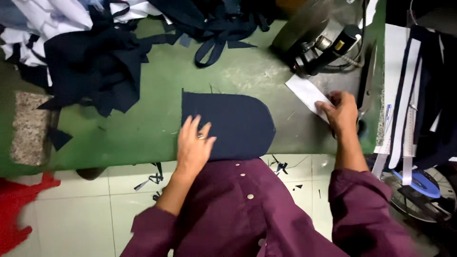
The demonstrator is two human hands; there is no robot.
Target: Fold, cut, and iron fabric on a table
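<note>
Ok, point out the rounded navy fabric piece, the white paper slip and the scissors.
navy fabric piece (233,121), head view, middle of the cloth.
white paper slip (304,91), head view, bare upper half.
scissors (369,85), head view, on the blades.

Table top (157,95): green, worn paler near centre. Cut fabric piece (233,121), centre frame: plain dark navy. Paper slip (307,93), right of centre: white. Sleeves and shirt (238,214), lower frame: plum purple, pale buttons. Fabric heap (90,62), upper left: navy mixed with white. Floor tiles (95,204), lower left: off-white. Cloth (19,209), lower left edge: red.
</note>
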